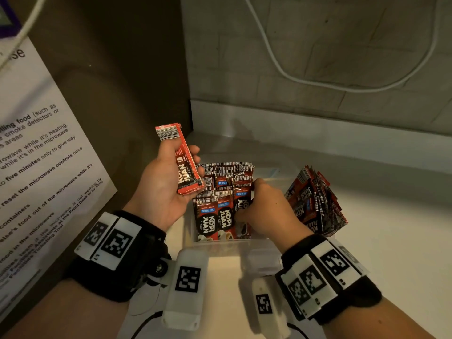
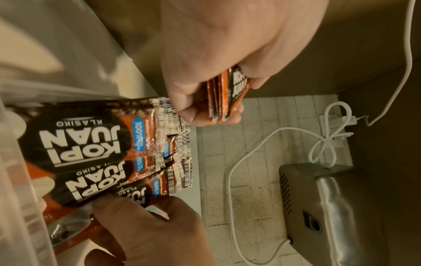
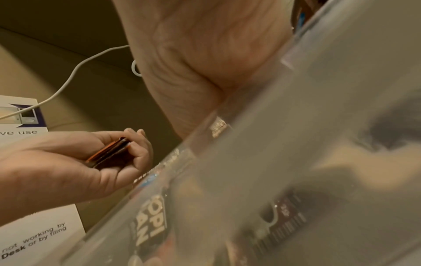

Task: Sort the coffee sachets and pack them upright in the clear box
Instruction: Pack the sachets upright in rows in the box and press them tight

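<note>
Pale white tabletop (image 1: 391,241) tucked into a corner. The clear box (image 1: 220,248) sits right on it, rows of red-and-black sachets standing inside. Just to the right of the box there's a loose pile of sachets (image 1: 315,201), fanned out on the surface.

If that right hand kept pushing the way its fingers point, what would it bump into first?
Most likely the packed sachets in the clear box: the right hand reaches leftward into it, fingertips already at the nearest row. Exact contact is hard to judge.
</note>
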